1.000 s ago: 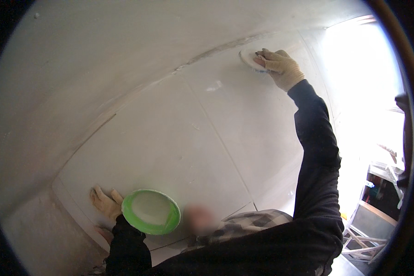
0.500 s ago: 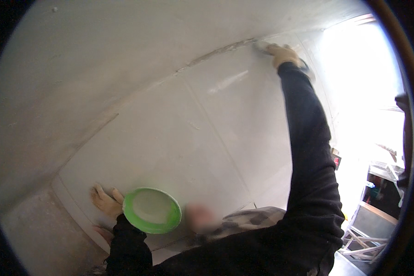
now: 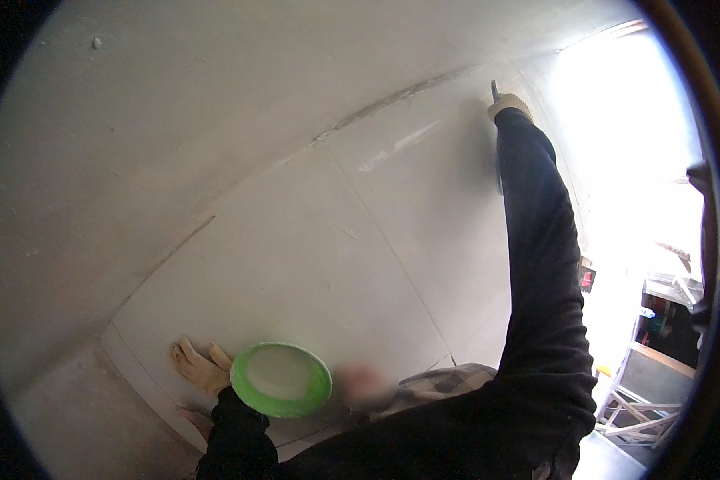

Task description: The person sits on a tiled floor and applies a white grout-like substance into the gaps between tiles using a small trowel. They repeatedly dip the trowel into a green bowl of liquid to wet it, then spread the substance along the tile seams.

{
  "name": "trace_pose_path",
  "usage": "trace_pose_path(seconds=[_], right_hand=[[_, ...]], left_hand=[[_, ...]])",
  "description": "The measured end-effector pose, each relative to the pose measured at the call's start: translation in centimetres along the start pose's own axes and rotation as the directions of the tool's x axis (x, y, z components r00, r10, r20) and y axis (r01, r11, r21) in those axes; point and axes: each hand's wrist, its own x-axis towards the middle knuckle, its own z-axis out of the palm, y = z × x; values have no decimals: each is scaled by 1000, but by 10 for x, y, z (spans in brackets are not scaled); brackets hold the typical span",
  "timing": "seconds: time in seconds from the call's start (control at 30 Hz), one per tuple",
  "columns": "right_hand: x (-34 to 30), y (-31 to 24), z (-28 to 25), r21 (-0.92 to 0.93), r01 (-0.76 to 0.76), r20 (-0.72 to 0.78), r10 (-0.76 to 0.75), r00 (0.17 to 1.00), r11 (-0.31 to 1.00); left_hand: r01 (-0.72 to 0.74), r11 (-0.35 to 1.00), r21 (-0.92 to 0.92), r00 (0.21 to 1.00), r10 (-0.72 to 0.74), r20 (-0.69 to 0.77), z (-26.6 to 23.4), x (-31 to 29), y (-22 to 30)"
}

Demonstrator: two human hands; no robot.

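My right hand [image 3: 510, 106], in a pale work glove, grips what looks like a plastering trowel [image 3: 494, 90] at the upper right. One end of the tool sticks out above the glove, and a dark edge shows lower beside the sleeve; the rest is hidden. Around it lies the pale panelled surface [image 3: 392, 240], with a rough seam [image 3: 392, 100] to the left. My left hand [image 3: 196, 366], gloved too, has its fingers spread at the lower left. Right beside its wrist is a round green tub [image 3: 322, 392] with whitish paste [image 3: 278, 374] in it; how it is supported is hidden.
Another person in a checked shirt [image 3: 448, 386] is close by at the lower middle, partly behind my right arm. A skin-coloured shape [image 3: 196, 420] shows below my left hand. Bright light enters at the right, above a folding metal frame [image 3: 636, 420] and stacked items.
My right hand has moved slightly right and down from the seam and turned, so the tool now points upward. My left hand and the tub appear a little further right and lower.
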Motion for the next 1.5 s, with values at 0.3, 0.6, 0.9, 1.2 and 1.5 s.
trace_pose_path(seconds=[0.3, 0.6, 0.9, 1.2, 1.5], right_hand=[[-86, -32, -12, 218, -133, 37, 128, 991, 967], [-88, -25, -15, 270, -111, 95, 88, 992, 956], [-82, -75, -57, 19, 112, 110, -113, 987, 994], [-255, -166, -81, -57, 522, 278, -489, 827, 851], [-284, -90, -64, 67, 799, -17, -800, 600, 597]], left_hand=[[39, 999, 9, 999, -39, 1, 4, -10, 0], [3, 1000, 25, 999, -3, -32, 11, -11, -3], [7, 1000, 29, 1000, -7, -11, 16, -8, -11], [-14, 1000, -3, 999, 14, -38, 30, -3, -6], [17, 1000, -14, 1000, -17, -22, 22, 3, 13]])
